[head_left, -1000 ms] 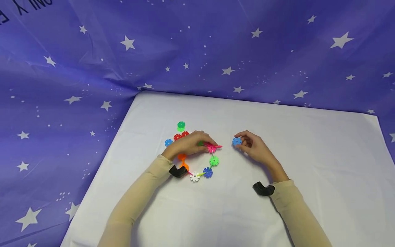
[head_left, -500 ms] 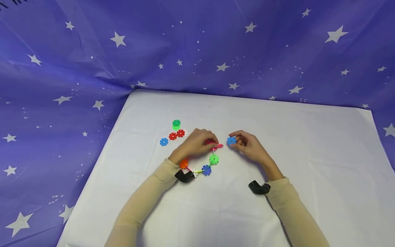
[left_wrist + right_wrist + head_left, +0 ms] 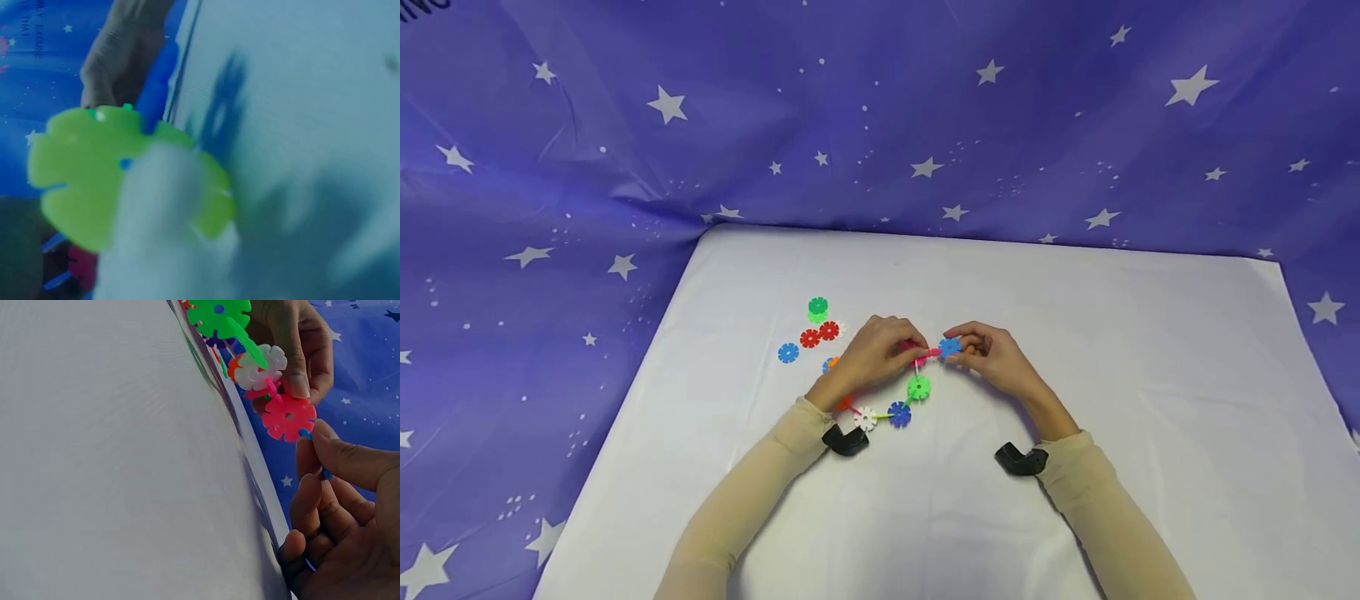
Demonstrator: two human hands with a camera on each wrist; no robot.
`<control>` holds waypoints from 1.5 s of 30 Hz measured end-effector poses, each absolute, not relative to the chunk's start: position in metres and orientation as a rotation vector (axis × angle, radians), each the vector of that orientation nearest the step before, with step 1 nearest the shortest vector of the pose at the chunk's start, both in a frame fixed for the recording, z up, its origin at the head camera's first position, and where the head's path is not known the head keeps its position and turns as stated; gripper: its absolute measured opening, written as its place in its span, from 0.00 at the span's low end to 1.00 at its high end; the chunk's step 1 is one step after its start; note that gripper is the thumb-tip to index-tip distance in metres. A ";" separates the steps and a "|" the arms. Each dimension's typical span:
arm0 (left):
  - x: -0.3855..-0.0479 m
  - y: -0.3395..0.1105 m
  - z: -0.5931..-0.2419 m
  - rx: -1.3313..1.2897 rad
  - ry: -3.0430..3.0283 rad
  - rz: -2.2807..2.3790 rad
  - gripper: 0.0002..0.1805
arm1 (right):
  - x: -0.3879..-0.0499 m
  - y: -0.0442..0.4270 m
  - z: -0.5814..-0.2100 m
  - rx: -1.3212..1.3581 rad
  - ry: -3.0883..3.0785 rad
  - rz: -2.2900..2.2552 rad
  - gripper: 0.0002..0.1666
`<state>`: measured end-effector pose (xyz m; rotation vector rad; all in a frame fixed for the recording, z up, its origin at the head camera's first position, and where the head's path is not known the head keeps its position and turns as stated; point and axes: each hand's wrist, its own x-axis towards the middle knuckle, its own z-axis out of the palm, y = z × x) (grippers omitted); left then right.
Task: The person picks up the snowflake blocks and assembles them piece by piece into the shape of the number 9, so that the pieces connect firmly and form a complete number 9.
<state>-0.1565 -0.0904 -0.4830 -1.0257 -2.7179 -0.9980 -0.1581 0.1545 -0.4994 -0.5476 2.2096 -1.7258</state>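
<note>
My left hand pinches a pink notched disc at the end of a chain of interlocking plastic discs. The chain curves below that hand through a light green disc, a dark blue disc and a white disc. Between thumb and fingers, my right hand holds a light blue disc. Its edge meets the pink disc's rim; how deep it sits cannot be told. A yellow-green disc fills much of the left wrist view, partly behind a blurred pale shape.
Left of the hands, loose discs lie on the white-covered table: a light blue one, two red ones, greens and a partly hidden white one. A purple star-patterned cloth stands behind.
My right hand has moved left with the light blue disc, closing the gap to the pink disc. My left hand keeps its hold on the chain. The head view has shifted slightly.
</note>
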 end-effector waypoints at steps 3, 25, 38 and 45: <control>-0.154 -0.090 -0.486 -1.011 -2.712 -0.969 0.05 | -0.156 0.152 -0.506 -0.519 2.199 -1.752 0.20; -0.156 -0.090 -0.491 -1.021 -2.569 -1.046 0.04 | -0.153 0.134 -0.500 -0.325 2.210 -1.784 0.18; -0.159 -0.087 -0.473 -1.043 -2.732 -0.940 0.14 | -0.152 0.148 -0.494 -0.303 2.183 -1.770 0.22; -0.147 -0.140 -0.444 -0.855 -2.915 -0.852 0.18 | -0.160 0.164 -0.489 -0.370 2.338 -1.492 0.21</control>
